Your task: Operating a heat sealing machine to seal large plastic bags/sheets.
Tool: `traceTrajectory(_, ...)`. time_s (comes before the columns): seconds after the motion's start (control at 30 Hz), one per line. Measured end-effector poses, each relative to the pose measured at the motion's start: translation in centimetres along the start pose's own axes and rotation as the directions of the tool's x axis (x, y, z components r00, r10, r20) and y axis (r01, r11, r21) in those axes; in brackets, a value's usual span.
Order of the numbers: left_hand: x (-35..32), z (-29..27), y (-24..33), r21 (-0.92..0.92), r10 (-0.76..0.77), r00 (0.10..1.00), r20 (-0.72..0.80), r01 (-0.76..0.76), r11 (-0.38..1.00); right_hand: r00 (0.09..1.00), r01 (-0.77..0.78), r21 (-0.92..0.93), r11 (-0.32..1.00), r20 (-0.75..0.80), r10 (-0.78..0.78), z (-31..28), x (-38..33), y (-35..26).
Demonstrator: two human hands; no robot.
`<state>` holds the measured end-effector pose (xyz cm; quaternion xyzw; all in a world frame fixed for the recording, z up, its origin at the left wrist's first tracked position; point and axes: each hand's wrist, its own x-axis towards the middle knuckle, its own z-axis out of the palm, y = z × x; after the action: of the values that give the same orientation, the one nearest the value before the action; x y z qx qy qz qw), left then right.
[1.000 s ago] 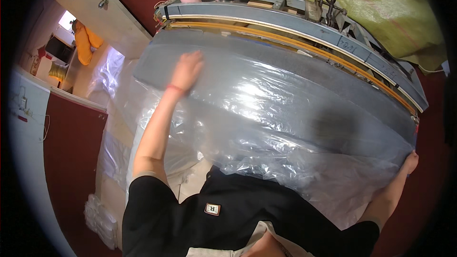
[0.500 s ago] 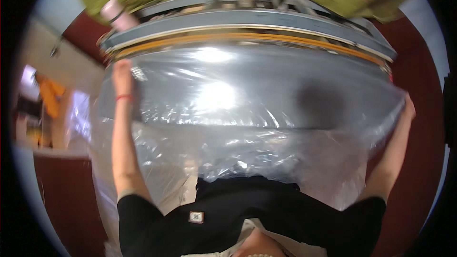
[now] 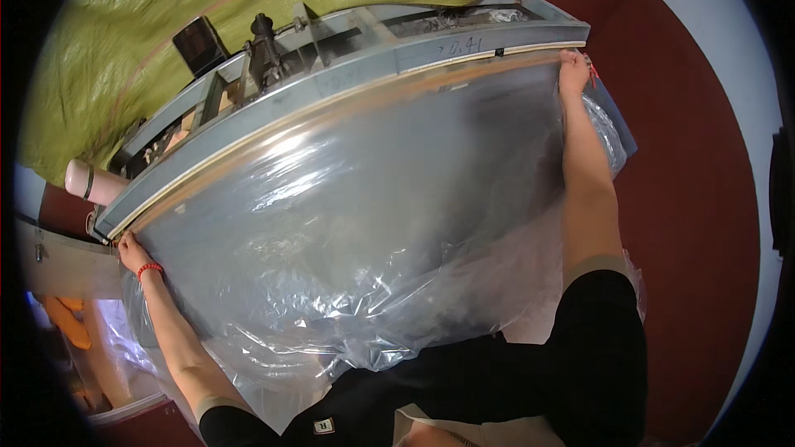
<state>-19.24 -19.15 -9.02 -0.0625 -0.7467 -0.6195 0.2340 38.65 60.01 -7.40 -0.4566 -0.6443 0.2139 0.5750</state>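
A wide sheet of clear plastic film [image 3: 373, 174] stretches between my hands, shiny and wrinkled toward my body. Its far edge lies along a brown-orange strip at the front of a long grey metal frame [image 3: 331, 87]. My left hand [image 3: 132, 255] pinches the film's far left corner beside the frame's left end, a red bead bracelet on its wrist. At the frame's right end my right hand [image 3: 573, 76] is closed on the far right corner. Loose film bunches against my black shirt.
A pink bottle [image 3: 98, 183] lies at the frame's left end. Behind the frame, a dark phone-like slab [image 3: 200, 47] leans near a black metal fitting [image 3: 265, 50]. Yellow-green woven sheeting [image 3: 149, 16] spreads beyond. Dark red floor [image 3: 687, 199] shows at right.
The view has turned, so the frame now slants down to the left. My right hand has moved up to the frame's right end with the film corner. The film lies closer along the frame.
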Motion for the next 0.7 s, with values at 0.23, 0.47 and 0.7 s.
traceTrajectory(0.23, 1.7, -1.6, -1.5, 0.014, 0.073, 0.996, -0.058, -0.073, 0.997, 0.995, -0.005, -0.181, 0.984, -0.103, -0.014, 0.7, 0.6, 1.2)
traceTrajectory(0.47, 1.0, -0.8, 2.4, -0.22, -0.299, 0.954, -0.017, 0.288, 0.932, 0.981, -0.186, 0.154, 0.97, 0.091, 0.173, -2.2, 2.8, -0.8)
traceTrajectory(0.7, 0.2, -5.9, 6.4, 0.617, -0.332, 0.888, 0.318, 0.072, 0.784, 0.973, 0.007, 0.072, 0.997, 0.23, -0.023, -4.7, -0.1, -5.3)
